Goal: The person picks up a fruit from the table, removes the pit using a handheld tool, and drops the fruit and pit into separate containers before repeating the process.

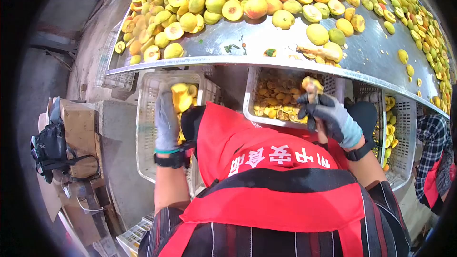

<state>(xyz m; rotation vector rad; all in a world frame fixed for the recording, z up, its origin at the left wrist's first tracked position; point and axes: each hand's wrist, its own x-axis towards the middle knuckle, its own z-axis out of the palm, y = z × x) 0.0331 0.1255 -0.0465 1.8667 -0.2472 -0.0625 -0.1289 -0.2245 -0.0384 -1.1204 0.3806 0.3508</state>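
My left hand (166,121), in a grey glove, is over the left white crate (145,114). Bright yellow peach halves (182,97) lie right beside its fingers, blurred. The fingers are turned away, so I cannot tell whether they grip the fruit. My right hand (331,114), in a grey and black glove, is closed around a wooden-handled tool (321,131) whose end sticks out below the fist. A pale yellow piece of peach (312,84) is at the top of that fist. Under it stands a white crate (250,100) of brown pits and yellow scraps.
A metal table (209,47) ahead carries heaps of halved peaches (223,4), with leaves and scraps near its front edge. Another crate (402,138) with peach pieces stands at the right, near a person in a plaid sleeve (431,138). Cardboard boxes (78,133) and a black bag (51,145) are at the left.
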